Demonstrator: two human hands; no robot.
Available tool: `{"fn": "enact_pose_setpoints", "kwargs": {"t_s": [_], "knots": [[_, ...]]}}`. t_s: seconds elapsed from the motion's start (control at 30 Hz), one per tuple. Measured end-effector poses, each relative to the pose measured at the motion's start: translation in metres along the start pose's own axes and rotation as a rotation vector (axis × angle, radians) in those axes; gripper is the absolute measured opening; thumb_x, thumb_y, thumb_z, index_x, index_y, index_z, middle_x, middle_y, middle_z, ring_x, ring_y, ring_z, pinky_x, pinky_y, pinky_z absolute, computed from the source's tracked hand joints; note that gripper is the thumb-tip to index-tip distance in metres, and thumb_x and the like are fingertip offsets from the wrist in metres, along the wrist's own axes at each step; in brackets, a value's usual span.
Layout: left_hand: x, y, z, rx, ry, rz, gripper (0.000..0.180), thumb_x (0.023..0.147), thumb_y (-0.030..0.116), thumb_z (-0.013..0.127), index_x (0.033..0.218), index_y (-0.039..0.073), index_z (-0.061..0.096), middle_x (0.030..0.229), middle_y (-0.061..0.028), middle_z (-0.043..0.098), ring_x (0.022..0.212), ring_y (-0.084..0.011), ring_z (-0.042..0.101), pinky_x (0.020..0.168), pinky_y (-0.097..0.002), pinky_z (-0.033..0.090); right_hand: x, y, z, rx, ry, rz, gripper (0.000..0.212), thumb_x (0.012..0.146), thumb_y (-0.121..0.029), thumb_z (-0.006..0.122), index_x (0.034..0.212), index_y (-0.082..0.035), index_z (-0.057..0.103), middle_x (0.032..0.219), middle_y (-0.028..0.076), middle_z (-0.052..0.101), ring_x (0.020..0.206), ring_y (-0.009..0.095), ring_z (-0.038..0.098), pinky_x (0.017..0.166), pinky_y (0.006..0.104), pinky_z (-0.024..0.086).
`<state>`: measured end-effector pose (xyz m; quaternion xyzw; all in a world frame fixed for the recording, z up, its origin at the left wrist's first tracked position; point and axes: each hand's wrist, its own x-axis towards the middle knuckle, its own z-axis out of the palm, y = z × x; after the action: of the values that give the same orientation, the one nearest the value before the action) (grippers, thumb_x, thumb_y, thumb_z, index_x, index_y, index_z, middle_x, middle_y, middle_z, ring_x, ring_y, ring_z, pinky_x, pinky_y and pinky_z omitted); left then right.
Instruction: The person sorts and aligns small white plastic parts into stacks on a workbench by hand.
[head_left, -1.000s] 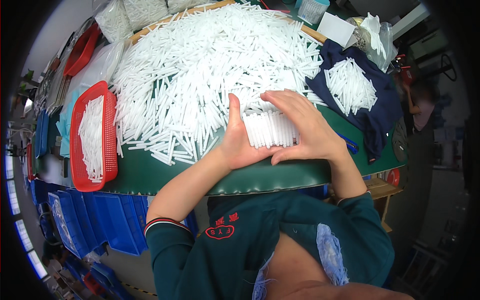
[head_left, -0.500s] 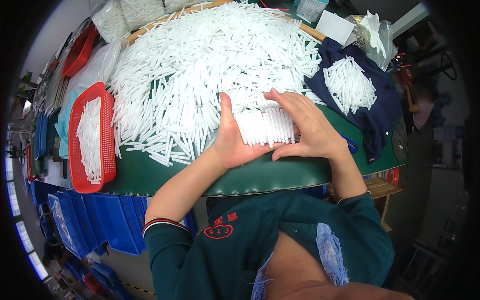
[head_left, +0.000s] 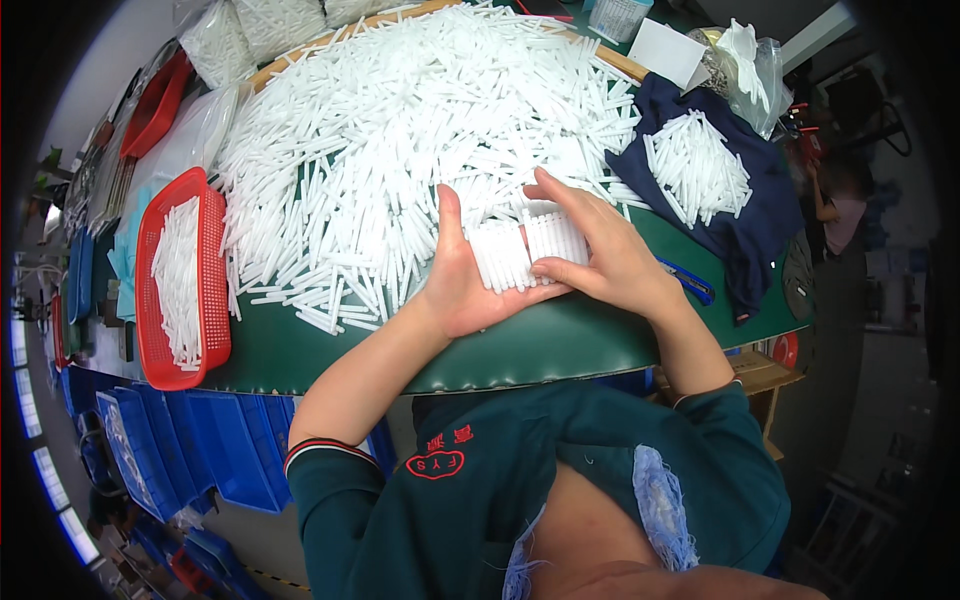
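Observation:
My left hand (head_left: pixel 458 290) lies palm up with its thumb raised, holding an even row of short white plastic sticks (head_left: pixel 500 258) across its fingers. From the other side my right hand (head_left: pixel 622 255) grips the right part of that row, its thumb below and fingers above; this part sits slightly higher than the left part. Whether the sticks are hollow I cannot tell. Just beyond both hands spreads a large loose heap of the same white sticks (head_left: pixel 400 140) on the green table (head_left: pixel 500 350).
A red basket (head_left: pixel 217 280) of white sticks stands at the left. To the right, a navy cloth (head_left: pixel 770 190) bears a smaller stick pile (head_left: pixel 698 165), with a blue utility knife (head_left: pixel 690 282) nearby. Blue bins (head_left: pixel 235 450) stand below left. Filled clear bags (head_left: pixel 220 45) line the back.
My right hand has moved left and closed its thumb over the right part of the row. That part has shifted up slightly from the rest. My left hand has barely moved.

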<state>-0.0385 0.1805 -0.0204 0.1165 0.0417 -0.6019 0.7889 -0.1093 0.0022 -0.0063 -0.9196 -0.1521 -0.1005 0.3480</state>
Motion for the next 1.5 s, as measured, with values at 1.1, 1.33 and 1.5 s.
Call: {"fn": "enact_pose_setpoints", "kwargs": {"t_s": [1.1, 1.33, 1.5], "knots": [[0.006, -0.003, -0.021, -0.170, -0.211, -0.060, 0.108, 0.074, 0.087, 0.020, 0.146, 0.008, 0.023, 0.147, -0.0167, 0.028, 0.137, -0.0354, 0.027, 0.112, -0.0506, 0.023, 0.003, -0.014, -0.004, -0.100, 0.045, -0.243, 0.094, 0.068, -0.040, 0.077, 0.142, -0.003, 0.033, 0.121, 0.013, 0.058, 0.112, 0.031, 0.055, 0.102, 0.0487, 0.036], [0.005, -0.008, -0.010, 0.123, 0.021, -0.033, 0.104, 0.076, 0.086, 0.023, 0.144, 0.009, 0.029, 0.146, -0.0159, 0.033, 0.136, -0.0339, 0.032, 0.110, -0.0521, 0.026, 0.002, -0.018, 0.005, -0.156, 0.002, -0.217, 0.089, 0.067, -0.045, 0.074, 0.137, -0.003, 0.040, 0.120, 0.013, 0.057, 0.113, 0.028, 0.055, 0.106, 0.0506, 0.030], [0.006, -0.013, -0.005, 0.161, 0.017, -0.055, 0.106, 0.073, 0.088, 0.019, 0.144, 0.010, 0.029, 0.143, -0.0122, 0.037, 0.132, -0.0297, 0.037, 0.108, -0.0471, 0.030, 0.004, -0.027, 0.009, -0.189, 0.099, -0.244, 0.087, 0.068, -0.043, 0.073, 0.138, -0.003, 0.040, 0.125, 0.012, 0.055, 0.114, 0.028, 0.054, 0.106, 0.0513, 0.030]]}}
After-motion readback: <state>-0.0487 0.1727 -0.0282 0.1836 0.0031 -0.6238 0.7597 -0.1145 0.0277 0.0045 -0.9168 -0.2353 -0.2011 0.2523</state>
